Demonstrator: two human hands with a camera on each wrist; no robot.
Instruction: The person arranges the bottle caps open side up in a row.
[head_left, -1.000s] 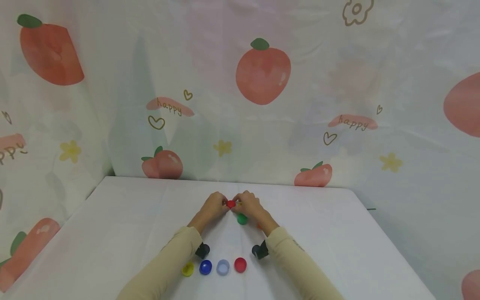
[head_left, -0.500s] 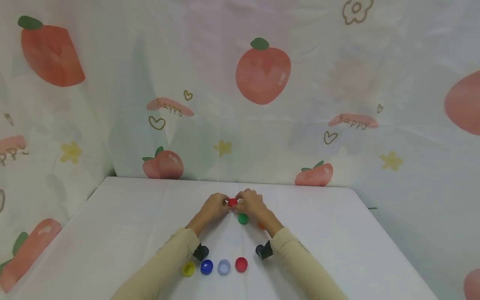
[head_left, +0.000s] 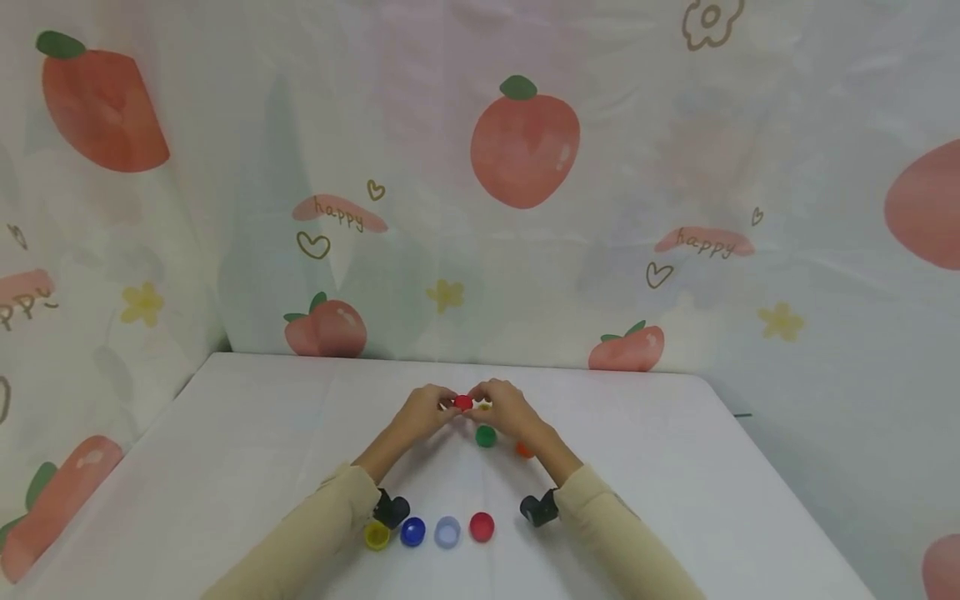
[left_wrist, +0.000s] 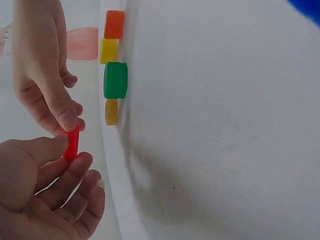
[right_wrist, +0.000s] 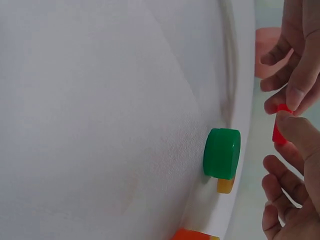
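A red bottle cap (head_left: 462,402) is held between both hands over the far part of the table. My left hand (head_left: 420,413) pinches its left edge between thumb and fingers. On the opposite edge, the thumb and fingers of my right hand (head_left: 512,412) pinch it too. Seen edge-on in the left wrist view, the red cap (left_wrist: 73,142) looks thin, and fingers cover both its ends. A green cap (head_left: 486,437) lies just below my right hand, with a small yellow cap (head_left: 484,407) behind it. An orange cap (head_left: 524,450) is partly hidden by the right wrist.
Nearer the body, a row of caps lies on the white table (head_left: 637,500): yellow (head_left: 377,536), blue (head_left: 412,532), pale blue (head_left: 447,532) and red (head_left: 482,527). Another yellow cap (left_wrist: 108,51) shows between orange and green in the left wrist view. A printed cloth (head_left: 420,125) hangs behind.
Both wrists have spread outward and the forearms are lower, while the fingers keep their pinch on the red cap. More of the orange and small yellow caps shows now.
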